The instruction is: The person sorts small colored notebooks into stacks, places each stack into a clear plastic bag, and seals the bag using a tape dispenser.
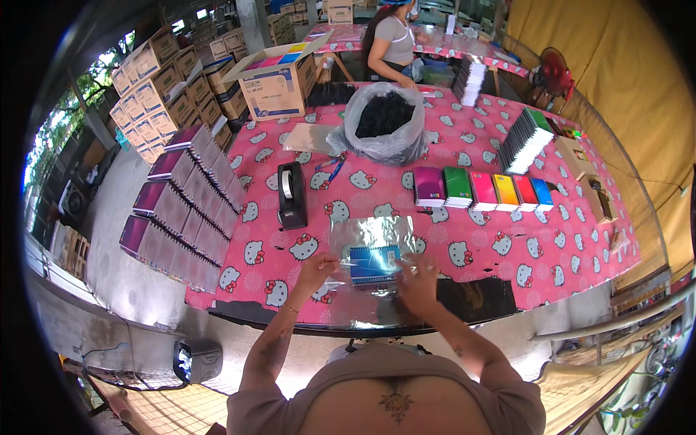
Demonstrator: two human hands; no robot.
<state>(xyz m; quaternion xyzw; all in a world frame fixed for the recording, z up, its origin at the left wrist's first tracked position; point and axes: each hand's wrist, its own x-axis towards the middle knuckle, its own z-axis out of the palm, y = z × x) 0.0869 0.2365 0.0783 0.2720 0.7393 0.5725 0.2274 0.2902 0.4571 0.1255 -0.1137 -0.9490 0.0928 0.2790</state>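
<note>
A blue spiral notebook point(373, 265) lies on the table in front of me, its wire binding along the near edge. Clear, shiny plastic film point(373, 230) spreads around it, beyond its far side and toward the table's near edge. At the notebook's left, my left hand point(317, 272) is closed, thumb and fingers pinched at the film's edge. My right hand point(419, 281) rests at the notebook's right side with fingers apart, over the film. A black tape dispenser point(291, 197) stands beyond my left hand.
Small notebook stacks point(457, 187) in several colours form a row at right, before a tall notebook pile point(523, 141). A bag of black material point(386, 119), scissors point(336, 170) and an open carton point(275, 85) lie farther back. Piled notebooks point(181, 206) stand left. Another person point(391, 45) is behind.
</note>
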